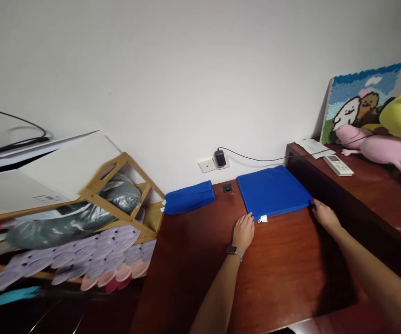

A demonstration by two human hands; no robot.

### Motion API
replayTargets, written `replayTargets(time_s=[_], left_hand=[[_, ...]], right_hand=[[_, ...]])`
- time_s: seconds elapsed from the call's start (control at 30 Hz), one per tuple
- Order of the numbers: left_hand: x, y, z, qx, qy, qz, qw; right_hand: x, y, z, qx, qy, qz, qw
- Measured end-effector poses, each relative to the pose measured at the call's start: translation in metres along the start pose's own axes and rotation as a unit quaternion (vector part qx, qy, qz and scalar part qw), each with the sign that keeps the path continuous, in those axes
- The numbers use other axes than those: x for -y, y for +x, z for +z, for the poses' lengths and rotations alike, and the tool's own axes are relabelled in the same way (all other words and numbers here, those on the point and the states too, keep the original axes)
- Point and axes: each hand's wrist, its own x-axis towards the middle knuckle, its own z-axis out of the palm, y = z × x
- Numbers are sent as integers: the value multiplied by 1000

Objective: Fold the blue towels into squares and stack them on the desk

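Note:
A flat, squarish piece of folded blue fabric (273, 189) lies on the brown wooden desk near the wall, a white tag sticking out of its front edge. At its near left corner is my left hand (244, 230), wearing a watch, with the fingertips closed on the edge. My right hand (324, 217) pinches the near right corner between thumb and fingers. A smaller, narrow blue folded fabric piece (189, 197) rests to the left by the wall, with a white tag at its left end. No hand touches that one.
A black charger (220, 158) is plugged into the wall, its cable running right. On the raised right surface are a white remote (338, 165), a pink plush toy (377, 146) and a dog picture (363, 102). A wooden rack (117, 185) with purple and pink slippers stands left.

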Motion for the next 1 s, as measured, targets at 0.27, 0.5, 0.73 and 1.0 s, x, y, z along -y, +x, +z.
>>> replayTargets(time_s=[0.27, 0.5, 0.73, 1.0], left_hand=[[76, -153, -109, -11, 112, -90, 990], [144, -265, -187, -11, 213, -207, 955], [133, -265, -184, -45, 184, -211, 959], [128, -270, -191, -44, 131, -245, 960]], right_hand=[[47, -119, 20, -133, 103, -64, 984], [178, -260, 55, -4, 212, -234, 949], [349, -182, 79, 48, 144, -361, 920], [501, -18, 129, 69, 36, -315, 946]])
